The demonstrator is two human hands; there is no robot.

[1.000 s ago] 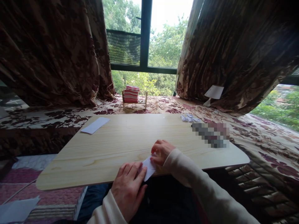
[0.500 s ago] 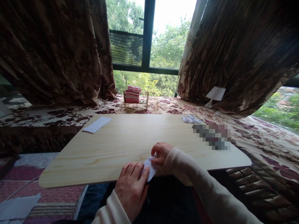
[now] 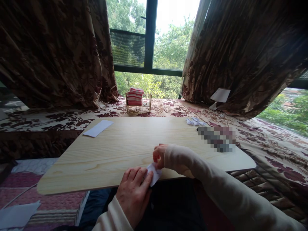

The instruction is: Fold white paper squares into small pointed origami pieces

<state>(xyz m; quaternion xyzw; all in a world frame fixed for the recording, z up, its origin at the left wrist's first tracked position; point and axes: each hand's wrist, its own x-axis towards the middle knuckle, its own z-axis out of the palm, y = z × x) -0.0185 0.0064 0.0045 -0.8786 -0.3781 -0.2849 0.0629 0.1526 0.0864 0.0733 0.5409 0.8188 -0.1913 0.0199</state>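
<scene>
Now turned further inward, my right hand (image 3: 159, 154) seemingly pinches the paper (image 3: 156, 175); my left hand (image 3: 133, 191), fingers together, apparently steadies it there.

Two hands (image 3: 133, 192), one held paper (image 3: 154, 175), one table (image 3: 108, 150), one lamp (image 3: 220, 95)

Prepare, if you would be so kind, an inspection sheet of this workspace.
Surface: pale wood-grain tabletop, rounded near corners.
Job's things: small white paper at the near edge.
Clutter: white slip far left; crumpled paper far right; pixelated patch nearby, contents unreadable.
Hands: left hand rests on the small white paper; right hand touches its far end; grip unclear.
Cables: thin pale cord, lower left.
Surroundings: window, patterned curtains, lamp, striped cloths.
</scene>
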